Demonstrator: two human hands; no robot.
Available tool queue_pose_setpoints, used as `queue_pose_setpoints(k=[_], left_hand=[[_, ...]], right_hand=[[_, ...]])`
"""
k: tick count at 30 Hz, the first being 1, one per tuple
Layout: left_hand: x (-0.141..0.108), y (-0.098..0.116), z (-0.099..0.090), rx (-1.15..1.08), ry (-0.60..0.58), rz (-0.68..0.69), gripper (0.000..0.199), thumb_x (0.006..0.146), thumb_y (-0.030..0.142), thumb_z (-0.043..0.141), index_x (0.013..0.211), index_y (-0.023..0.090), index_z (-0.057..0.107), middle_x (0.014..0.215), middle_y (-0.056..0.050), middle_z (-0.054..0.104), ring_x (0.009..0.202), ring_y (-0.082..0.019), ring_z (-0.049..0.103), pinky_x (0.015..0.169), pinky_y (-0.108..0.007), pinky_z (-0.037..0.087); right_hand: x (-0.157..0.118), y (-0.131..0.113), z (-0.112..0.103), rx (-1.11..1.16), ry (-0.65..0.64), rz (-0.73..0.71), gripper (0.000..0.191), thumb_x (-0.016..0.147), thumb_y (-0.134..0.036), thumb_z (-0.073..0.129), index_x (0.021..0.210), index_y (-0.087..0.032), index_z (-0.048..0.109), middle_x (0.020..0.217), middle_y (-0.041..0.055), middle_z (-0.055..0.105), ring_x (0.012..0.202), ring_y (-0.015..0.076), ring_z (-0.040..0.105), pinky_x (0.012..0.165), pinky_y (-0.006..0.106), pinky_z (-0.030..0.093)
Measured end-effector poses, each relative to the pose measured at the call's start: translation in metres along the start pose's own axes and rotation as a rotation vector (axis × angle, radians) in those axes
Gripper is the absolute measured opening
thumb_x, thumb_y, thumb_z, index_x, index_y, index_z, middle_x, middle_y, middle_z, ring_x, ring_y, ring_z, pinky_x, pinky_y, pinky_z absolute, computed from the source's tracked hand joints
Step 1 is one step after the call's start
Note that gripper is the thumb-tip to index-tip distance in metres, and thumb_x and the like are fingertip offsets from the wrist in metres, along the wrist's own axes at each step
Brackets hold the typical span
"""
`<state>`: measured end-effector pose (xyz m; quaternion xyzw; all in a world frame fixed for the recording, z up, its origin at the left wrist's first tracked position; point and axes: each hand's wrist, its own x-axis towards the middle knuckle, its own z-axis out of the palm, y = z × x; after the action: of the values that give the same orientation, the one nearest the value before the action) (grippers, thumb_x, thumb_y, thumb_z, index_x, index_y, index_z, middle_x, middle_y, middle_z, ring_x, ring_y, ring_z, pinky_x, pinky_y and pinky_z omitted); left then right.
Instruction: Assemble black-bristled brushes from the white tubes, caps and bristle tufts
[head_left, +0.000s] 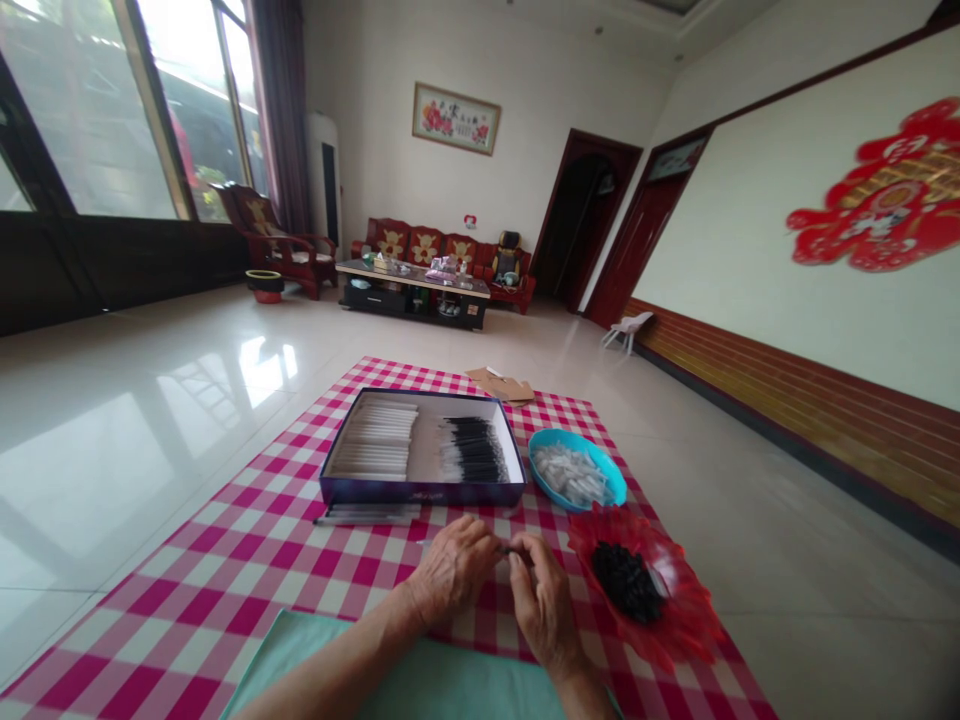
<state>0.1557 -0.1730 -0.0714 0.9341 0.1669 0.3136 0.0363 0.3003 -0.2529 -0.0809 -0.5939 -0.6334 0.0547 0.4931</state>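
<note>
My left hand [459,567] is closed around a thin pale piece whose end sticks out to its left. My right hand [541,598] pinches a small dark piece where the two hands meet. Beyond them, an open box [424,492] holds a row of white tubes [375,442] on its left and dark, clear-ended sticks [474,449] on its right. A few thin tubes [371,514] lie along the box's near side. To the right are a blue bowl [618,482] of small clear pieces [571,474] and a red bowl [686,600] of small black pieces [628,582].
A pink and white checked cloth [247,545] covers the table. Under my forearms lies a light green cloth [300,640]. Brown cardboard pieces [501,386] rest at the far edge. Farther off stand a coffee table [412,290], a red sofa and a small white chair [628,326].
</note>
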Motion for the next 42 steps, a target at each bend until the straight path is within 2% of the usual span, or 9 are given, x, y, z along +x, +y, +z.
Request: queue_pose_setpoints(k=[5, 9, 11, 16, 25, 31, 39, 42], left_hand=[[-0.001, 0.0013, 0.0032, -0.015, -0.012, 0.006, 0.025, 0.094, 0.018, 0.034, 0.077, 0.017, 0.052, 0.073, -0.002, 0.052, 0.066, -0.015, 0.043, 0.066, -0.03, 0.035], [-0.0016, 0.0003, 0.0053, -0.015, -0.018, 0.011, 0.025, 0.093, 0.018, 0.034, 0.076, 0.017, 0.052, 0.072, -0.002, 0.052, 0.067, -0.016, 0.043, 0.066, -0.03, 0.035], [-0.002, -0.0011, 0.0056, -0.005, -0.017, -0.002, 0.025, 0.093, 0.018, 0.034, 0.075, 0.017, 0.051, 0.071, -0.002, 0.051, 0.067, -0.016, 0.043, 0.066, -0.03, 0.035], [-0.0026, -0.0026, 0.0053, 0.01, -0.023, -0.007, 0.024, 0.093, 0.018, 0.034, 0.075, 0.017, 0.051, 0.073, -0.002, 0.051, 0.067, -0.016, 0.043, 0.066, -0.03, 0.035], [-0.003, -0.001, 0.0079, 0.019, -0.052, 0.039, 0.028, 0.094, 0.018, 0.034, 0.071, 0.018, 0.05, 0.071, -0.002, 0.051, 0.068, -0.016, 0.044, 0.067, -0.031, 0.036], [-0.0033, -0.0018, 0.0075, 0.032, -0.062, 0.049, 0.026, 0.093, 0.017, 0.035, 0.073, 0.017, 0.05, 0.071, -0.002, 0.051, 0.068, -0.016, 0.044, 0.066, -0.031, 0.035], [-0.0014, -0.0017, 0.007, 0.021, -0.077, 0.066, 0.026, 0.093, 0.018, 0.036, 0.071, 0.018, 0.049, 0.071, -0.002, 0.051, 0.067, -0.015, 0.043, 0.065, -0.03, 0.034], [-0.0014, -0.0021, 0.0063, 0.025, -0.07, 0.051, 0.027, 0.094, 0.019, 0.035, 0.071, 0.017, 0.05, 0.071, -0.002, 0.051, 0.068, -0.016, 0.044, 0.065, -0.03, 0.035]], right_hand=[[0.001, 0.0016, 0.0041, -0.014, 0.018, -0.014, 0.017, 0.092, -0.023, 0.035, 0.085, -0.021, 0.051, 0.083, 0.0037, 0.056, 0.079, 0.0183, 0.057, 0.072, 0.029, 0.045], [0.0013, 0.0035, 0.0067, -0.028, 0.031, 0.004, 0.024, 0.093, -0.023, 0.035, 0.073, -0.022, 0.048, 0.072, 0.0007, 0.053, 0.068, 0.0166, 0.055, 0.065, 0.028, 0.043], [0.0013, 0.0035, 0.0053, -0.026, 0.033, 0.008, 0.022, 0.093, -0.023, 0.036, 0.075, -0.022, 0.049, 0.072, 0.0002, 0.053, 0.068, 0.0166, 0.055, 0.065, 0.028, 0.043], [0.0011, 0.0014, 0.0009, -0.014, 0.015, -0.02, 0.01, 0.089, -0.024, 0.041, 0.092, -0.021, 0.05, 0.085, 0.0029, 0.056, 0.081, 0.0187, 0.056, 0.074, 0.03, 0.046], [0.001, 0.0081, 0.0081, -0.049, 0.016, -0.004, 0.023, 0.092, -0.023, 0.038, 0.073, -0.022, 0.051, 0.07, 0.0001, 0.054, 0.066, 0.0166, 0.055, 0.062, 0.028, 0.043], [0.0007, 0.0032, 0.0018, -0.062, -0.013, -0.001, 0.018, 0.092, -0.024, 0.038, 0.081, -0.021, 0.052, 0.076, 0.0016, 0.056, 0.072, 0.0176, 0.056, 0.067, 0.028, 0.044], [-0.0006, 0.0093, 0.0059, -0.117, -0.004, -0.003, 0.03, 0.093, -0.025, 0.036, 0.068, -0.021, 0.051, 0.066, 0.0015, 0.054, 0.064, 0.0177, 0.054, 0.061, 0.029, 0.041], [-0.0009, 0.0072, 0.0051, -0.12, -0.012, -0.01, 0.028, 0.094, -0.025, 0.035, 0.071, -0.021, 0.051, 0.068, 0.0018, 0.055, 0.066, 0.0177, 0.055, 0.063, 0.029, 0.042]])
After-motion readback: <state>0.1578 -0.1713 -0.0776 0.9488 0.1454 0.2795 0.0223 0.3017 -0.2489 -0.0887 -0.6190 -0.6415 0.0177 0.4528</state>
